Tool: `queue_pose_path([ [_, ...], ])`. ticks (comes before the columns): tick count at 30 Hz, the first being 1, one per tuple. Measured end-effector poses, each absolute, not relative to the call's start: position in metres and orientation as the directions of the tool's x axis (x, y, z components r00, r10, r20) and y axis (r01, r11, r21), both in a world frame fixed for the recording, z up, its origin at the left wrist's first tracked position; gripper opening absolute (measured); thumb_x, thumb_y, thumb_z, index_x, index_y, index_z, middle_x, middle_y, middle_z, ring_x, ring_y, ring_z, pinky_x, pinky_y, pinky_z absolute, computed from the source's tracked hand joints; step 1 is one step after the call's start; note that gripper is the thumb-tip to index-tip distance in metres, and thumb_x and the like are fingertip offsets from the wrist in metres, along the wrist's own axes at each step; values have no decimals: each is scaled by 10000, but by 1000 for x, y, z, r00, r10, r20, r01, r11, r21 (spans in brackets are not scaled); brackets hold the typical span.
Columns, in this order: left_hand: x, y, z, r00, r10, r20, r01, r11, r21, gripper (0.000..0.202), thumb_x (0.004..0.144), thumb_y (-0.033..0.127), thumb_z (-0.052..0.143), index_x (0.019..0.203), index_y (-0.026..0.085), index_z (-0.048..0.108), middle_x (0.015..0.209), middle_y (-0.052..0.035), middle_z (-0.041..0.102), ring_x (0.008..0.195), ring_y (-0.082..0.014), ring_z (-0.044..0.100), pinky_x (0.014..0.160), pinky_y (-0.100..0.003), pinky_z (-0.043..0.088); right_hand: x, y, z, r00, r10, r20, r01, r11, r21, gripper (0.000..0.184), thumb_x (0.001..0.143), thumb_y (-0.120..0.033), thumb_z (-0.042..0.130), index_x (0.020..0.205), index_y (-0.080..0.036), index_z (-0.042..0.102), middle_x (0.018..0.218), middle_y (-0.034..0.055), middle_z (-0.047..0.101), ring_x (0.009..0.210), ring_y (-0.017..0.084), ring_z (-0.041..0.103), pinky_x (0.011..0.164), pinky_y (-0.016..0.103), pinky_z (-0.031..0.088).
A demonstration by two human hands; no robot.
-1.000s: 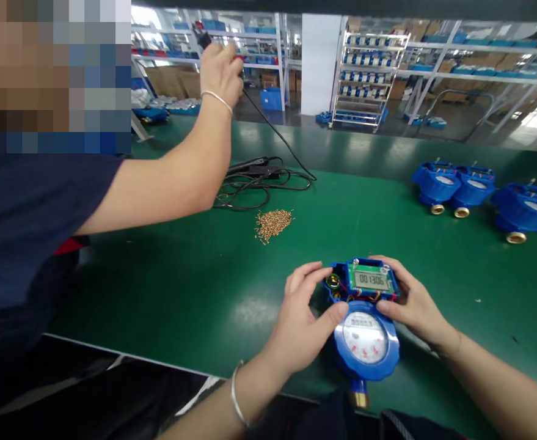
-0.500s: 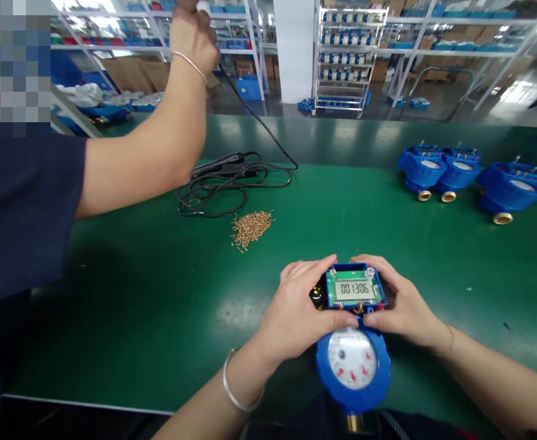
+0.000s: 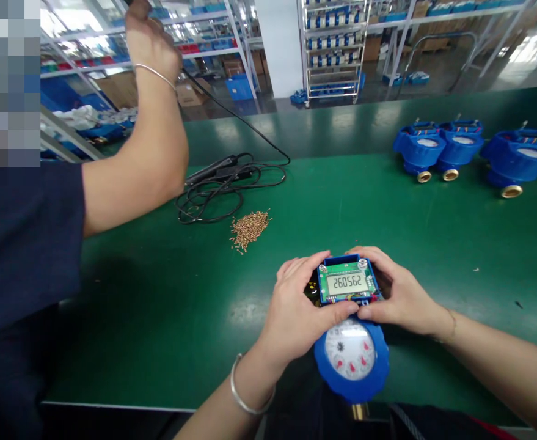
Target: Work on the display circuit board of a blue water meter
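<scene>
Your left hand (image 3: 298,305) and right hand (image 3: 394,296) pinch a round blue plastic meter (image 3: 350,354). Its grey LCD (image 3: 347,282), newly 260562, seems live.

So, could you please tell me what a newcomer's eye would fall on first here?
Probably the blue meter at the bottom, right of centre, held between left grip and right grip, its display reading 260562. Next comes the heap of small gold-coloured pieces on the green bench, beyond it to the left. Three more blue meters stand at the far right.
</scene>
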State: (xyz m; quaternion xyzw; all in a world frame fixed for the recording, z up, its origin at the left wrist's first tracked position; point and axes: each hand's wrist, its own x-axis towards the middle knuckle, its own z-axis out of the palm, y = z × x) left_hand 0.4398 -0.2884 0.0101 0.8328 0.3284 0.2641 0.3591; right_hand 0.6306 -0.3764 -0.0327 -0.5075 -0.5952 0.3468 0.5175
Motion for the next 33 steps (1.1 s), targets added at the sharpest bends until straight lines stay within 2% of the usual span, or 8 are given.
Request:
queue_pose_path([
  [3, 440, -288, 9, 642, 727, 242, 329, -547, 770, 728, 613, 496, 831, 1239, 212, 592, 1142, -103, 671, 1081, -306, 595, 1031, -547, 407, 632, -378, -33, 36, 962, 272, 261, 254, -931, 745, 710, -495, 791, 1336, -292, 443, 1300, 84, 460, 1206, 268, 491, 1048, 449, 429],
  [7, 439, -287, 9, 656, 704, 274, 252, -546, 799, 771, 595, 511, 842, 1256, 208, 588, 1192, -109, 662, 1122, -300, 592, 993, -488, 478, 634, -382, -33, 42, 961, 273, 300, 248, -921, 761, 710, -501, 792, 1357, -324, 433, 1334, 74, 440, 1261, 280, 436, 1075, 467, 390],
  [11, 436, -286, 12, 665, 698, 265, 267, -554, 788, 785, 595, 514, 841, 1279, 225, 586, 1193, -108, 675, 1236, -349, 528, 1042, -545, 439, 633, -386, -27, 36, 948, 317, 395, 278, -875, 774, 722, -553, 762, 1382, -350, 411, 1349, 63, 442, 1279, 282, 412, 1080, 470, 385],
  [13, 435, -286, 15, 671, 692, 266, 252, -550, 796, 808, 589, 513, 848, 1296, 232, 573, 1201, -111, 667, 1213, -345, 548, 1021, -538, 464, 632, -386, -23, 34, 939, 343, 439, 294, -849, 790, 718, -583, 749, 1390, -343, 408, 1338, 67, 452, 1260, 280, 426, 1068, 464, 399],
  [18, 434, -285, 20, 682, 657, 321, 105, -523, 846, 825, 592, 484, 862, 1315, 238, 550, 1207, -108, 622, 1074, -266, 630, 947, -427, 542, 630, -383, -12, 16, 921, 389, 502, 329, -800, 811, 726, -628, 712, 1408, -327, 393, 1324, 66, 461, 1223, 258, 451, 1047, 421, 425],
  [26, 434, -282, 16, 670, 643, 372, 42, -533, 845, 797, 614, 481, 849, 1307, 216, 562, 1189, -129, 604, 1074, -273, 618, 948, -435, 545, 632, -383, -12, 0, 923, 384, 492, 334, -804, 801, 756, -642, 670, 1433, -350, 358, 1370, 39, 439, 1279, 244, 415, 1074, 380, 419],
  [30, 433, -280, 15, 669, 626, 401, -6, -535, 845, 770, 635, 418, 855, 1315, 222, 552, 1199, -120, 590, 1072, -261, 616, 928, -404, 556, 628, -384, -18, 15, 922, 387, 501, 328, -801, 820, 771, -618, 675, 1461, -350, 323, 1371, 62, 436, 1275, 276, 424, 1061, 436, 432],
  [33, 433, -279, 13, 666, 628, 403, -7, -534, 845, 779, 638, 383, 858, 1330, 225, 539, 1207, -121, 582, 1074, -261, 613, 891, -384, 573, 622, -386, -22, 106, 854, 509, 533, 383, -754, 862, 779, -549, 710, 1490, -353, 263, 1378, 91, 401, 1245, 311, 451, 1057, 527, 415],
])
